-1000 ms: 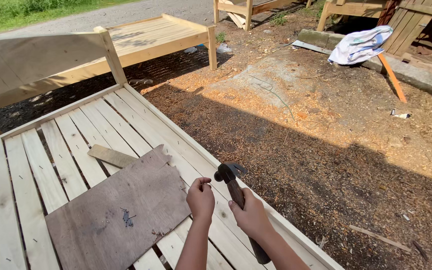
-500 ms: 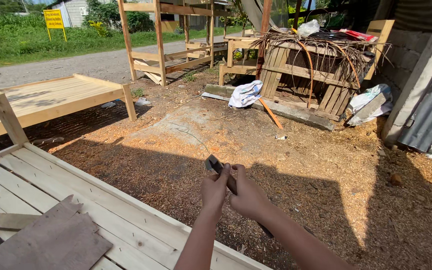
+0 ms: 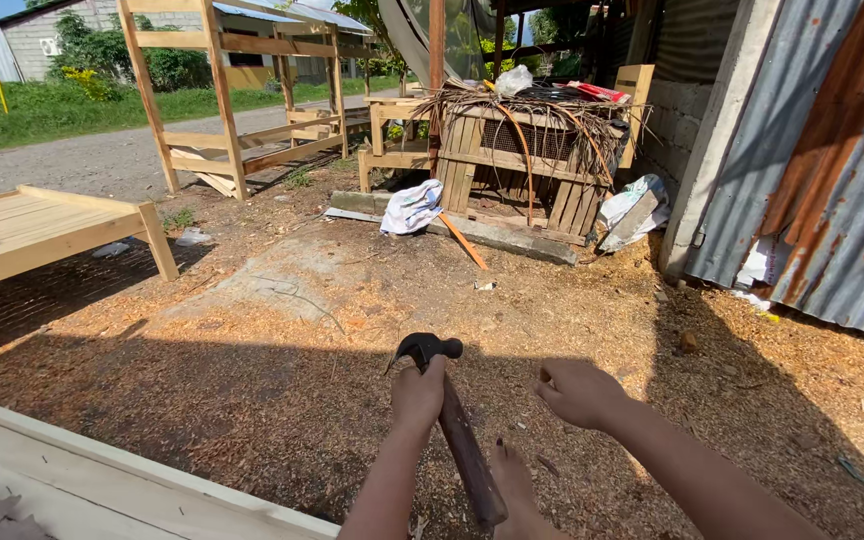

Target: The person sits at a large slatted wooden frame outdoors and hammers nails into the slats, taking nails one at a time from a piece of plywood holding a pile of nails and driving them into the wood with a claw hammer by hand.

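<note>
Left hand (image 3: 418, 398) covers the upper handle of the claw hammer (image 3: 449, 420); grip seen from behind, fingers out of sight. Both forearms run off the bottom edge. Right hand (image 3: 578, 391) curled, contents not discernible. Pale wooden bed frame (image 3: 102, 478) cut off at lower left. Bare foot (image 3: 514, 490) partly behind the handle.

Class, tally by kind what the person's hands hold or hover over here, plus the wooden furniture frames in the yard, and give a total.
Black-headed claw hammer with brown wooden handle, in the left hand: 1
Bare hands, counting the empty right hand: 2
Pale slatted wooden bed frames: 2
Tall bare wooden frame: 1
Total: 6
</note>
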Demonstrator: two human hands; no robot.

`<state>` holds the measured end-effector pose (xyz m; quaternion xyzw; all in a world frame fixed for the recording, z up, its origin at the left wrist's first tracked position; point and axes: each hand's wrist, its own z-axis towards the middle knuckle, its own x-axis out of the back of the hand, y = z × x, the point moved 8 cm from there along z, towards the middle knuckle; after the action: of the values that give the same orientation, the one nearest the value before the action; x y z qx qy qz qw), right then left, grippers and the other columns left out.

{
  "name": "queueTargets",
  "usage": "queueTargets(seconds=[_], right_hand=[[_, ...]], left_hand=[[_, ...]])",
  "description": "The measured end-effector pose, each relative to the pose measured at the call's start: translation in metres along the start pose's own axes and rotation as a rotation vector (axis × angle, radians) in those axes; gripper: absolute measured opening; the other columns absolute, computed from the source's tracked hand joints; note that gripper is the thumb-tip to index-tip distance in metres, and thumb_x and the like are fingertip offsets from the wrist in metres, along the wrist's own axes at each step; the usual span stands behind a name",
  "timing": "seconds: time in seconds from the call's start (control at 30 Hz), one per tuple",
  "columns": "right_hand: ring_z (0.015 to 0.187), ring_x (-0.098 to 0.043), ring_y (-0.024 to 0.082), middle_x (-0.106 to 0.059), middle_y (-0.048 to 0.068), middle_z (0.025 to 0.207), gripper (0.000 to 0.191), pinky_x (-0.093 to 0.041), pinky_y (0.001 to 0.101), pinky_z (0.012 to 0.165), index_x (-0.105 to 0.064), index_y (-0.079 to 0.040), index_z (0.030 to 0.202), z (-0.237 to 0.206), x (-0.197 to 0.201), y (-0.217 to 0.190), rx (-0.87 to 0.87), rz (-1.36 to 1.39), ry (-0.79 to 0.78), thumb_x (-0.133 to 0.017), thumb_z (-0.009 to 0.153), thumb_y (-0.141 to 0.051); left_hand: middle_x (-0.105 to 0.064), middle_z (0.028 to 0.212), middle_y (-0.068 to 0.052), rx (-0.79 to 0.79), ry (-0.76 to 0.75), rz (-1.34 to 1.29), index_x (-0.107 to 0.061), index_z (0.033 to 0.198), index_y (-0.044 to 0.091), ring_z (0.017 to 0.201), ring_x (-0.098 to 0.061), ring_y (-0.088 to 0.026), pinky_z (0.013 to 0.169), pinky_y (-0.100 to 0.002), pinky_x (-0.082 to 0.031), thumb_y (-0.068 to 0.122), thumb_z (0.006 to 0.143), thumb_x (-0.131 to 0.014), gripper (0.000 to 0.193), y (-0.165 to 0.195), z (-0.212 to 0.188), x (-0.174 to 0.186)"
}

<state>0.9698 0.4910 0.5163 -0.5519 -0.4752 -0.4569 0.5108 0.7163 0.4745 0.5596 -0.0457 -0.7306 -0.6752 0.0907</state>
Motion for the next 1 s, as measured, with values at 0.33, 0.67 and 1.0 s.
queueTargets(seconds=[0.33, 0.67, 1.0], right_hand=[[0.106, -0.068, 0.033, -0.069, 0.015, 0.108, 0.025, -0.055, 0.0499, 0.087, -0.061, -0.007, 0.116, 0.139, 0.020, -0.164, 0.215, 0.063, 0.023, -0.056, 0.093, -0.015], [0.090, -0.072, 0.036, -0.072, 0.022, 0.096, 0.026, -0.055, 0.0447, 0.080, -0.073, -0.002, 0.108, 0.493, 0.009, -0.327, 0.359, 0.380, 0.017, -0.058, 0.095, -0.019], [0.069, -0.054, 0.016, -0.058, 0.007, 0.085, 0.083, -0.049, 0.0344, 0.062, -0.036, -0.024, 0.152, 0.617, -0.147, -0.217, 0.028, 1.204, -0.587, -0.054, 0.075, 0.001]], left_hand=[[-0.071, 0.101, -0.024, 0.036, -0.081, 0.393, -0.071, 0.104, -0.007, 0.095, -0.071, -0.035, 0.086, -0.045, -0.055, 0.054, 0.086, -0.070, 0.064, 0.020, 0.154, 0.001], [-0.070, 0.095, -0.031, -0.094, 0.366, 0.472, -0.078, 0.089, -0.005, 0.095, -0.067, -0.044, 0.087, -0.048, -0.051, 0.058, 0.084, -0.071, 0.063, -0.005, 0.491, 0.111], [-0.072, 0.065, -0.022, 0.090, 0.460, 0.091, -0.077, 0.077, -0.003, 0.064, -0.075, -0.032, 0.065, -0.043, -0.057, 0.053, 0.084, -0.069, 0.058, -0.140, 0.645, 0.020]])
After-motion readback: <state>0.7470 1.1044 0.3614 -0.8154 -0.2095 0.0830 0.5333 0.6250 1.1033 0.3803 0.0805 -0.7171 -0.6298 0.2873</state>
